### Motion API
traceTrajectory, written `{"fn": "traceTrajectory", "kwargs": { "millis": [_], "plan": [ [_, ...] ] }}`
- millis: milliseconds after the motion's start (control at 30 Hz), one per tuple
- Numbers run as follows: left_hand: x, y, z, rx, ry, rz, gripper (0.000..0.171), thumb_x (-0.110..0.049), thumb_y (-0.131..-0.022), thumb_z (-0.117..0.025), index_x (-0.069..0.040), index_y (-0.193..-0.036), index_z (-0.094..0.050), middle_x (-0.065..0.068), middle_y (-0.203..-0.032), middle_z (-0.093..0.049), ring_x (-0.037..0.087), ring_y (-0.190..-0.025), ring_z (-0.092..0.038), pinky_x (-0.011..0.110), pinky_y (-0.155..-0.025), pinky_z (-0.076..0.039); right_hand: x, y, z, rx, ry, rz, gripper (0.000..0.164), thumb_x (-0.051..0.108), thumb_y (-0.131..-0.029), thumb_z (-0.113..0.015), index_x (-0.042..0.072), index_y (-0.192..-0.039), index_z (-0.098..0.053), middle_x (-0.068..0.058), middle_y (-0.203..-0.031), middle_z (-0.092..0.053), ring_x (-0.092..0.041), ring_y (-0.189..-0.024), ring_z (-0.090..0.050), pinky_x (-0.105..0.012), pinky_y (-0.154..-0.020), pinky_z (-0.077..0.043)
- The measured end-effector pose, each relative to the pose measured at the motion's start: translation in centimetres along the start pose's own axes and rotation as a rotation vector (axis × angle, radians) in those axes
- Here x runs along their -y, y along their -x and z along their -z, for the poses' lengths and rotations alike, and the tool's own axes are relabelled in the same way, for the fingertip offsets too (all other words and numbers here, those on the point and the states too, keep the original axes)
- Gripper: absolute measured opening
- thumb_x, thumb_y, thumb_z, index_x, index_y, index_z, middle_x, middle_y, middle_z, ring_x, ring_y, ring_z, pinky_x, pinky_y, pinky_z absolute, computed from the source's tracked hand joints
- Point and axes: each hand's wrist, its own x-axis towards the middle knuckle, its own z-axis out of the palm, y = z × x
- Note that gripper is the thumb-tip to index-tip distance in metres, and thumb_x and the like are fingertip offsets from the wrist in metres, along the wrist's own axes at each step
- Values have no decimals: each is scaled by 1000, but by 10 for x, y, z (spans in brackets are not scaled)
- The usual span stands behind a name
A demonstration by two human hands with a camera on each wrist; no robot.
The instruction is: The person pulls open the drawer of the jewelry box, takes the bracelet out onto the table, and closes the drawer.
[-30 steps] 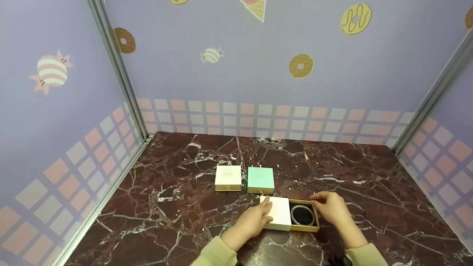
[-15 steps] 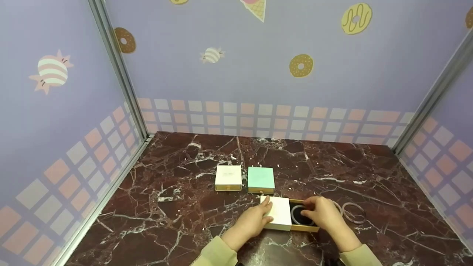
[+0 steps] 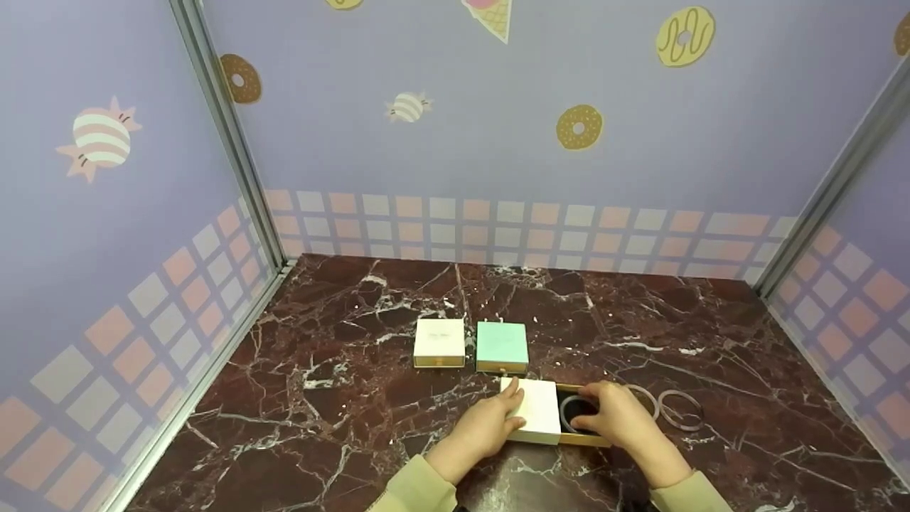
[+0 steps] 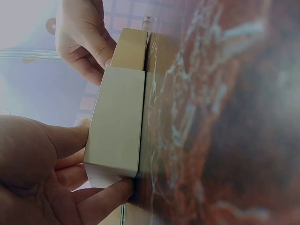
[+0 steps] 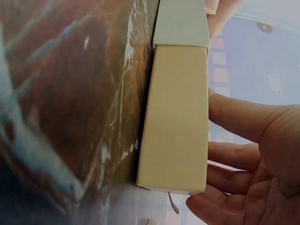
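On the dark marbled table lies a white jewelry box, its tan drawer slid out to the right. My left hand grips the white sleeve at its left end, thumb and fingers around it. Inside the drawer, against a black lining, sits a pale grey bangle. My right hand reaches over the drawer's right end, thumb and fingers dipped inside, right at the bangle. In the right wrist view the drawer wall hides those fingertips; I cannot tell whether they pinch the bangle.
Behind the box stand a closed cream box and a closed mint-green box, side by side. Two more rings lie to the right: a bangle and a second bangle partly behind my right hand. Patterned lilac walls enclose the table.
My right hand has moved left from the drawer's far right corner, and its thumb and fingers now reach down into the drawer over the bangle. Left hand and box stay put.
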Motion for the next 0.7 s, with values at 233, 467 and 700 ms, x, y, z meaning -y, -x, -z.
{"fn": "traceTrajectory", "kwargs": {
  "millis": [233,467,700],
  "plan": [
    [0,0,0,11,17,16,56,-25,-100,-65,-7,-151,-51,8,-165,-40,33,-137,-58,44,-114,-50,1,1,0,-13,26,10,46,20,-78,-90,-2,-115,-74,-17,-109,-74,-32,-99,-68,-52,-87,-57],
    [0,0,0,0,-1,13,56,-26,-100,-65,-7,-151,-52,8,-164,-40,33,-136,-58,43,-114,-50,1,2,-2,-9,24,26,62,25,-67,-97,-2,-117,-73,-15,-111,-70,-34,-105,-65,-54,-94,-55],
    [0,0,0,0,9,15,56,-26,-99,-66,-6,-151,-52,8,-164,-40,34,-136,-58,45,-115,-49,3,3,-3,-31,9,-6,64,23,-64,-98,3,-120,-72,-10,-106,-64,-30,-98,-63,-53,-89,-57]
  ]
}}
